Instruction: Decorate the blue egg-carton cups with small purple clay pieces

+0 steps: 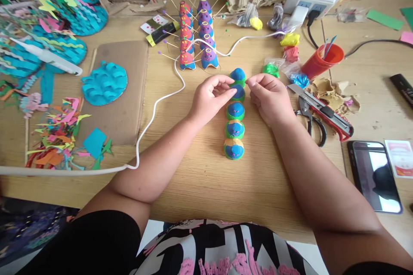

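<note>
In the middle of the table lies a strip of painted egg-carton cups [235,129], blue on top and green round the rims. The nearer cups carry small pink marks and bare tan patches. My left hand [211,96] is at the strip's far end, thumb over the second cup and index finger beside the farthest one. Its thumb and index finger are apart; whether they press on the cups I cannot tell. On the other side, my right hand [269,99] has thumb and index fingertips pinched together beside the farthest cup. Anything between them is too small to make out.
Two painted cup strips with pins, one red [186,43] and one purple [206,34], stand beyond. A white cable [157,103] crosses the left side. Scissors [318,126] and a utility knife [325,109] lie right, near a red cup [324,62] and phone [374,176].
</note>
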Demonstrator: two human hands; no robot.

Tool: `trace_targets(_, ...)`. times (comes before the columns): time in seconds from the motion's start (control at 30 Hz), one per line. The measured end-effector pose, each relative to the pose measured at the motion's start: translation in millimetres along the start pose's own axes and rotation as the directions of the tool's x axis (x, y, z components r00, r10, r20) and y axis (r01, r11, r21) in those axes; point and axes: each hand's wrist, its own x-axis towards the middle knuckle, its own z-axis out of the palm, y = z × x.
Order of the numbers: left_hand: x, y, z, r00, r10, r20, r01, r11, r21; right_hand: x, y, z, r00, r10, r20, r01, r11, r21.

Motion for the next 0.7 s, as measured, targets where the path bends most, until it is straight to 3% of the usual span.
trace_targets(0.7, 2, -9, 0.4, 0.994, 0.099, -0.041, -0.1, 0.995, -0.018, -2, -1, 0, 0.999, -0.033, 0.038, 0.036, 0.997, -0.074)
